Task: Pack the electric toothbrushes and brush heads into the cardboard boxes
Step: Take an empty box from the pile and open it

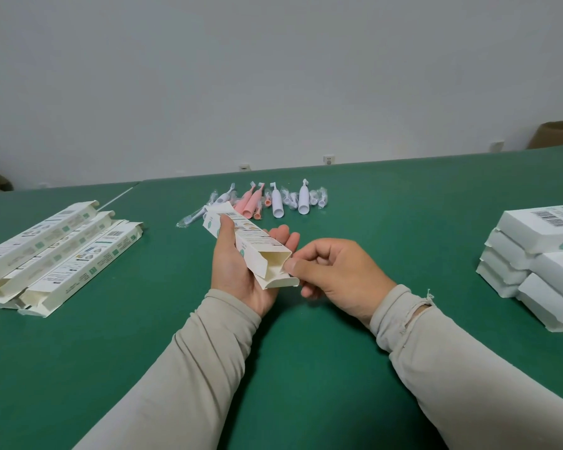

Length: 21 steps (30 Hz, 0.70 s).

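Head view: the left hand (pixel 238 271) grips an open-ended box (pixel 251 246) above the counter (pixel 338 368); right hand (pixel 335 271) fingers (pixel 294 265) pinch its flap. Toothbrushes (pixel 267 201) lie beyond. Pulling hard may tear or crease the flap.

Left hand (pixel 238 271): grips a long white printed cardboard box (pixel 247 245), its near end open, thumb on top.
Right hand (pixel 335 271): fingers curled, thumb and forefinger apparently pinching the box's open flap.
Far centre: pink and white electric toothbrushes (pixel 275 203) with wrapped brush heads (pixel 319 198).
Left: open empty boxes (pixel 56 251).
Right: stacked closed white boxes (pixel 533 254).
Surface: green desk (pixel 387 222).
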Available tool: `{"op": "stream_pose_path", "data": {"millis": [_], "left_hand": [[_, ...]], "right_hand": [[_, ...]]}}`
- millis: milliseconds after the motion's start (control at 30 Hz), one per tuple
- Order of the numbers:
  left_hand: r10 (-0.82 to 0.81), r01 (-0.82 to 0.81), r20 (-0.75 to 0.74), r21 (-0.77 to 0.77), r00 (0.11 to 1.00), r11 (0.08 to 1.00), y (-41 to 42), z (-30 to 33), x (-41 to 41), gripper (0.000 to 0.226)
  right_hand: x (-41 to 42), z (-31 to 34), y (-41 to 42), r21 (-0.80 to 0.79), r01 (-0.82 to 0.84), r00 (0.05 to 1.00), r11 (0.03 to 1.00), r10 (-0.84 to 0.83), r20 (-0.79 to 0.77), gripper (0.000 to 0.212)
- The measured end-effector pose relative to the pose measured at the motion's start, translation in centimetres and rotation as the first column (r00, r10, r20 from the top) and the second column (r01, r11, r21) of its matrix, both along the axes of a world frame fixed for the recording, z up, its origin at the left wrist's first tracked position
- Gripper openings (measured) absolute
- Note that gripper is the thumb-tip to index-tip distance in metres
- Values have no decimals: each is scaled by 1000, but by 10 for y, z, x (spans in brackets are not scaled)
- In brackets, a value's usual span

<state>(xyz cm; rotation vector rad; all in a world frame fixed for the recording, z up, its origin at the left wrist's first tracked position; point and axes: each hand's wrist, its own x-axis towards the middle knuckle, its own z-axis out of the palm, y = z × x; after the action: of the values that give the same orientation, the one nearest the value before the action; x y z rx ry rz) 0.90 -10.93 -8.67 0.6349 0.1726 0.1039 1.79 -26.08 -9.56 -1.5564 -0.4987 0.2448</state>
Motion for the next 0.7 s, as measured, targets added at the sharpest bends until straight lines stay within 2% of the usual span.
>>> {"op": "stream_pose_path", "data": {"millis": [333, 567, 633, 700], "left_hand": [[-31, 31, 5, 23, 999, 999, -4, -4, 5, 58], [-14, 14, 9, 13, 1000, 1000, 2, -7, 7, 53], [6, -6, 4, 5, 1000, 1000, 4, -8, 8, 53], [9, -9, -6, 7, 1000, 1000, 5, -9, 10, 56]], "right_hand": [[-1, -4, 7, -33, 169, 979, 985, -164, 121, 21], [-1, -1, 2, -74, -6, 997, 997, 11, 72, 14], [-2, 0, 3, -83, -36, 996, 996, 43, 79, 20], [-4, 0, 4, -128, -17, 993, 992, 32, 114, 38]]}}
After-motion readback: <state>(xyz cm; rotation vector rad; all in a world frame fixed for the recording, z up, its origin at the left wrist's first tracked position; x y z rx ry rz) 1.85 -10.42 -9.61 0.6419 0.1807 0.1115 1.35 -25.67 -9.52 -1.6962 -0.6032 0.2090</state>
